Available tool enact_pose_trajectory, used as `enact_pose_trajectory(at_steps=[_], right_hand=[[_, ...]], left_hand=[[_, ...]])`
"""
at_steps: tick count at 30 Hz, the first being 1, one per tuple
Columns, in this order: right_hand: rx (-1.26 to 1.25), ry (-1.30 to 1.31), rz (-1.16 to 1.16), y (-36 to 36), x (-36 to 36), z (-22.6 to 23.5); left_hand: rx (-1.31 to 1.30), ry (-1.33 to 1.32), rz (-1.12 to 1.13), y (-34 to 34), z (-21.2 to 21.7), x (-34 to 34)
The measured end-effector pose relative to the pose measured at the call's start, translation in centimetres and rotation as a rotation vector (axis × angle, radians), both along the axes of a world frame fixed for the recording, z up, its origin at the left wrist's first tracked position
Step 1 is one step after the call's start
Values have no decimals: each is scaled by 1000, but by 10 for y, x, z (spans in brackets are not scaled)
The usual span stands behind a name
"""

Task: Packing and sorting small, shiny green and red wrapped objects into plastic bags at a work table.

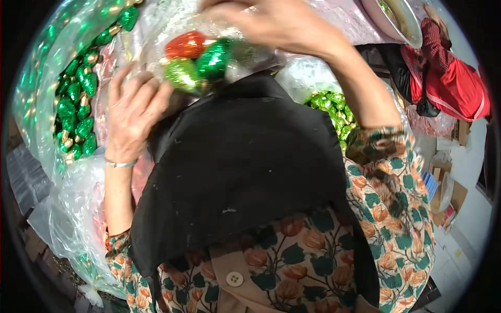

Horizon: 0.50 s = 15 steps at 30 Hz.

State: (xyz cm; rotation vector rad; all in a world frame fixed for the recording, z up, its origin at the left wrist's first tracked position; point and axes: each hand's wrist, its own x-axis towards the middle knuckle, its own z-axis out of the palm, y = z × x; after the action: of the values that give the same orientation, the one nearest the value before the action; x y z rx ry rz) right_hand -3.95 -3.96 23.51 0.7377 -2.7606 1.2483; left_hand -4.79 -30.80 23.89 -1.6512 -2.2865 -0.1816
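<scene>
Head view: two hands work with shiny ornaments above a black apron.

The right hand [276, 23] closes on a clear bag [250, 55] holding red and green ornaments [198, 60], at the top centre. The left hand [133, 112] rests half open just beside them, touching the apron [235, 167]. More green ornaments [75, 112] lie in plastic wrap at the left.

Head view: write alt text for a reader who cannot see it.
Seen from above, a right hand and a left hand hold a clear bag with red and green glittery ornaments over a black apron. More green ornaments lie in clear plastic at left.
</scene>
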Motion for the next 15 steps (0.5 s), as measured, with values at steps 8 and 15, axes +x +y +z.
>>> enact_pose_trajectory(at_steps=[8, 15], right_hand=[[491, -571, -670, 263, 217, -194], [594, -755, -988, 152, 263, -366]], left_hand=[[-29, -26, 215, -43, -7, -20], [154, 49, 395, -37, 12, -15]])
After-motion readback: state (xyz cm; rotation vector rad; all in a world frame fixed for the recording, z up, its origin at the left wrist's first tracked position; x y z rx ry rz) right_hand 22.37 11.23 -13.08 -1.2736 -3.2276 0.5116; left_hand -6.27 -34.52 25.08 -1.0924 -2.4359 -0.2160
